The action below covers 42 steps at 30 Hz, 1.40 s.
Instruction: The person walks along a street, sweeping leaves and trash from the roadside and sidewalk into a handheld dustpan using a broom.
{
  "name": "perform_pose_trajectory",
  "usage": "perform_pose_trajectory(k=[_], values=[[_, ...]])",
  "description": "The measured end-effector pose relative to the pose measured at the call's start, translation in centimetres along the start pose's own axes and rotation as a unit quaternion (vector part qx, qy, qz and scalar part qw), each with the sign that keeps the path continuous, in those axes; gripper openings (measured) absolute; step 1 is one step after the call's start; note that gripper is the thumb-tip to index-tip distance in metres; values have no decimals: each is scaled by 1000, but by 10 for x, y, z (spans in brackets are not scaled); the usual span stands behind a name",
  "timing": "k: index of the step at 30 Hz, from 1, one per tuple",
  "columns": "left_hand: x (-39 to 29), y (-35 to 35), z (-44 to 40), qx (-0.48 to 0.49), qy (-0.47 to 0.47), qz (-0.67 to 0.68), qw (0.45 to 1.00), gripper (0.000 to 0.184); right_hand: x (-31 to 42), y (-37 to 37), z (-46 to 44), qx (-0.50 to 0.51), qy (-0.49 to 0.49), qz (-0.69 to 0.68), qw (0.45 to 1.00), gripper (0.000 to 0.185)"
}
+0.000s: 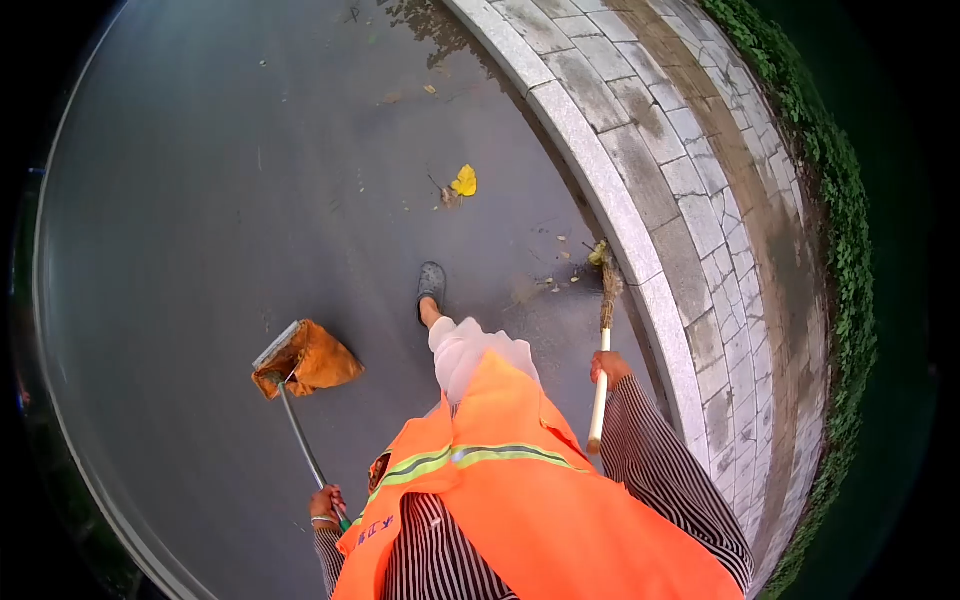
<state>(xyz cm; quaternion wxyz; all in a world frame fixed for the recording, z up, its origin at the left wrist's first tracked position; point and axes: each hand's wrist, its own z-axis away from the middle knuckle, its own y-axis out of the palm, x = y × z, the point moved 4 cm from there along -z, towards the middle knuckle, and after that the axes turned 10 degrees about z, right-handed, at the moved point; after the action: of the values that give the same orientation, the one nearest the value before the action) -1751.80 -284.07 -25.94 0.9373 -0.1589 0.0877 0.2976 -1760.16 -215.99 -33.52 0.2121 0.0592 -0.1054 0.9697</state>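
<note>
My right hand (611, 369) is wrapped round the pale wooden handle of a broom (611, 290). The broom's bristles touch the road beside the kerb, against a yellowish leaf (598, 253) and small debris. At the lower left, my left hand (327, 503) is closed round the metal pole of a long-handled dustpan (303, 430). An orange cloth bag (323, 358) hangs on the dustpan's frame, its opening towards the left. Farther ahead on the road lies a bright yellow leaf (464, 181) with a brown, withered one (448, 197) next to it.
A stone kerb (600, 190) curves along the right, with a paved sidewalk (700, 215) and a green hedge (835, 190) beyond. The road surface (200, 220) spreads to the left. One foot in a grey clog (432, 282) is forward. Small leaf bits lie near the kerb.
</note>
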Motion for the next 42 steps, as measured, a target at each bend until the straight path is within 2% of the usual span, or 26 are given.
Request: perform_pose_trajectory(k=[2,3,5,8,10,12,16,20,22,23,26,28,29,31,32,34,36,38,40,42], values=[[-44,16,-5,6,-1,-2,1000,9,27,18,-53,56,35,-135,989,11],[-71,22,-6,14,-8,-2,1000,9,40,40,-51,57,43,-148,986,11],[-121,24,-15,16,-25,-13,999,9,69,81,-35,37,-1,22,999,10],[-178,46,-24,2,-9,-28,1000,8,99,124,-14,66,-31,81,994,10],[-212,62,-14,-2,4,-37,999,8,117,157,-5,68,-4,133,989,12],[-256,91,-11,11,36,-65,997,8,145,202,16,83,-41,202,975,15],[-336,125,-7,28,70,-116,990,9,182,297,53,147,-79,226,960,11],[-421,154,-17,44,106,-169,979,9,187,322,66,171,-67,104,977,11],[-470,173,-22,49,120,-201,971,9,168,323,81,238,-14,-69,969,14],[-491,183,-25,55,134,-221,965,8,157,326,90,231,-15,-84,969,14],[-547,212,-36,69,148,-273,948,7,116,331,111,128,-15,-172,977,9],[-583,222,-35,64,148,-308,938,7,90,336,121,78,27,-259,962,9],[-600,230,-36,54,155,-324,932,7,84,337,121,74,35,-272,959,9],[-623,254,-33,52,166,-358,917,7,75,326,105,-26,63,-306,950,11],[-633,264,-30,56,168,-367,913,7,69,321,92,-28,65,-317,946,11],[-651,283,-27,42,175,-395,901,7,60,308,60,-64,87,-415,903,15],[-658,292,-19,36,176,-396,901,6,77,312,60,-66,101,-420,899,14],[-669,311,-12,37,181,-408,894,6,80,335,53,20,122,-408,905,15],[-678,335,-2,37,182,-422,887,6,98,377,68,22,78,-331,940,14],[-683,355,-6,49,174,-432,884,6,106,401,81,52,91,-328,939,13]])
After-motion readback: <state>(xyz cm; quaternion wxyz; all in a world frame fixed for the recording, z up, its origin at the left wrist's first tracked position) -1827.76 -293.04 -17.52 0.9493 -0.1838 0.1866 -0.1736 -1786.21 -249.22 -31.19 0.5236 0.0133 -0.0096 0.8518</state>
